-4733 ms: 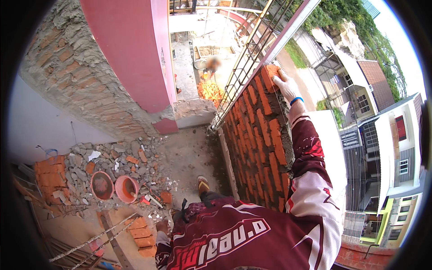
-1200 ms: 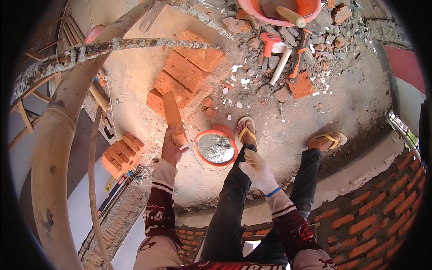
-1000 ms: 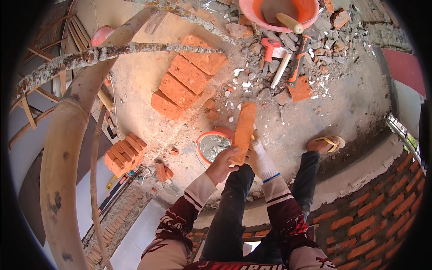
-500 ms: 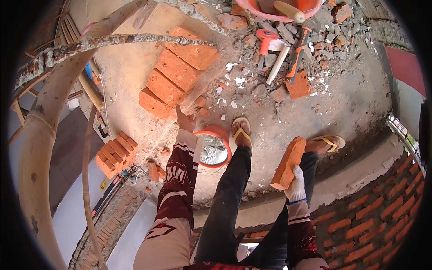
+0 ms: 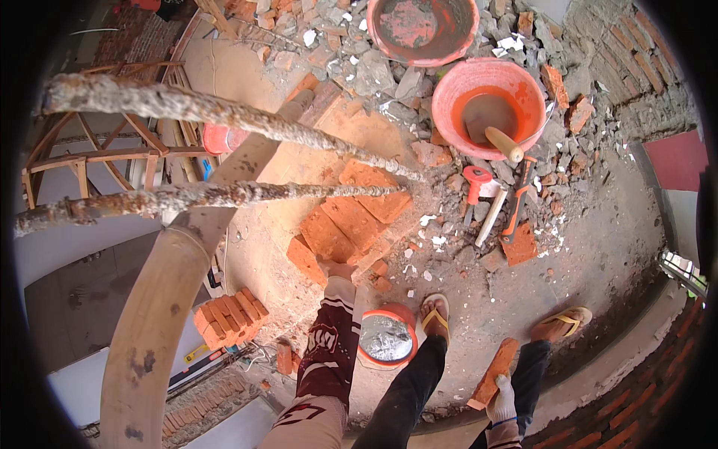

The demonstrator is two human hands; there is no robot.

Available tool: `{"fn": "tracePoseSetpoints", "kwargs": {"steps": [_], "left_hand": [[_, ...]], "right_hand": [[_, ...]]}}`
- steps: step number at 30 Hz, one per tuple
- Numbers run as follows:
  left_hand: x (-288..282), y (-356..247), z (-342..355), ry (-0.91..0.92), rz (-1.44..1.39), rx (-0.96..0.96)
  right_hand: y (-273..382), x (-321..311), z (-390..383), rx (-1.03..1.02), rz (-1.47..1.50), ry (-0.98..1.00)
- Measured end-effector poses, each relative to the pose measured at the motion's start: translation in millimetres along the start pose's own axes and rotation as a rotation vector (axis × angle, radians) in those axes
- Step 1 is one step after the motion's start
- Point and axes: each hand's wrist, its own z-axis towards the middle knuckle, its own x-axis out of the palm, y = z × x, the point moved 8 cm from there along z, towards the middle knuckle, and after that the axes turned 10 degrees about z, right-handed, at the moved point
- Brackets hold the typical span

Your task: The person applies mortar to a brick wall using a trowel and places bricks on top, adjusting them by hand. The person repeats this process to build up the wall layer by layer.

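My left hand is at the lower edge of a group of orange bricks laid on the floor; how its fingers close there is hard to make out. In my gloved right hand is a single orange brick, held low above my right leg. Between my left arm and left foot stands an orange-rimmed bucket with whitish wet material. Higher up lie a red-handled chisel, an orange-black hammer and a pale rod.
Two crusted rods and a bamboo pole cross the left side. Rubble surrounds two pink basins, one holding a wooden-handled tool. A brick stack stands lower left. A brick wall curves along the lower right.
A brick passed from my left hand to my right, which moved rightward with it. My left hand then reached to the brick group. The view has shifted, showing more rubble and a second basin.
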Motion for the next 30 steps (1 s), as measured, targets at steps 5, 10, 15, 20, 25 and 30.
{"fn": "tracePoseSetpoints", "kwargs": {"steps": [5,10,15,20,25,30], "left_hand": [[6,-48,-35,-0.087,-0.093,-0.095],[15,-64,-83,0.009,0.12,-0.108],[30,-44,-148,0.192,0.216,0.003],[62,-13,-259,0.286,0.444,-0.063],[120,53,-419,0.49,0.844,-0.191],[154,52,-517,0.528,1.179,-0.117]], "right_hand": [[20,-9,-16,0.075,-0.142,-0.083],[67,49,-54,0.058,-0.167,-0.056],[122,82,-115,0.003,-0.102,0.067],[261,155,-223,-0.412,-0.017,0.392],[430,170,-417,-0.783,-0.213,0.374],[542,134,-643,-1.232,-0.267,-0.032]]}}
